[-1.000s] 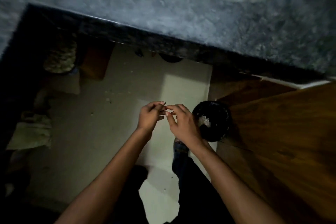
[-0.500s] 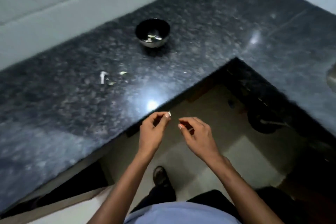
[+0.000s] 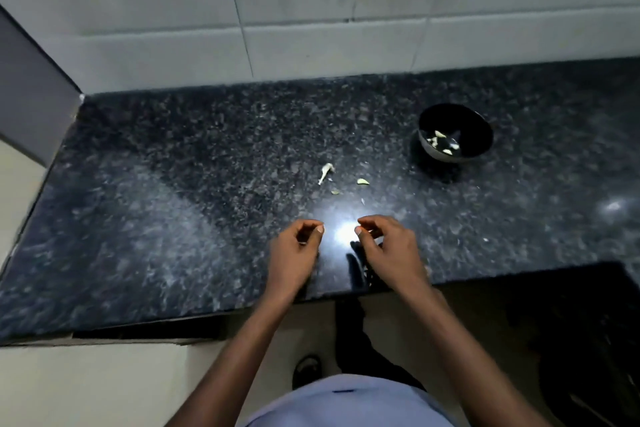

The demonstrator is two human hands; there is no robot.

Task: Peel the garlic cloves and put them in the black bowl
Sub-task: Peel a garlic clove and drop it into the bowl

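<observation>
While both hands, left hand [image 3: 294,250] and right hand [image 3: 388,246], hover curled, contents unclear, pale peeled cloves [image 3: 441,142] dot the black bowl [image 3: 474,128].

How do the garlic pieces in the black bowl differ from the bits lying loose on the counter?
The pieces in the black bowl sit clustered together; the loose bits are scattered on the bare counter, apart from each other. The bowl pieces look like short pale chunks; the largest loose bit is long and thin, like a stalk, and the others are small flecks. Both groups are pale against dark surfaces.
</observation>
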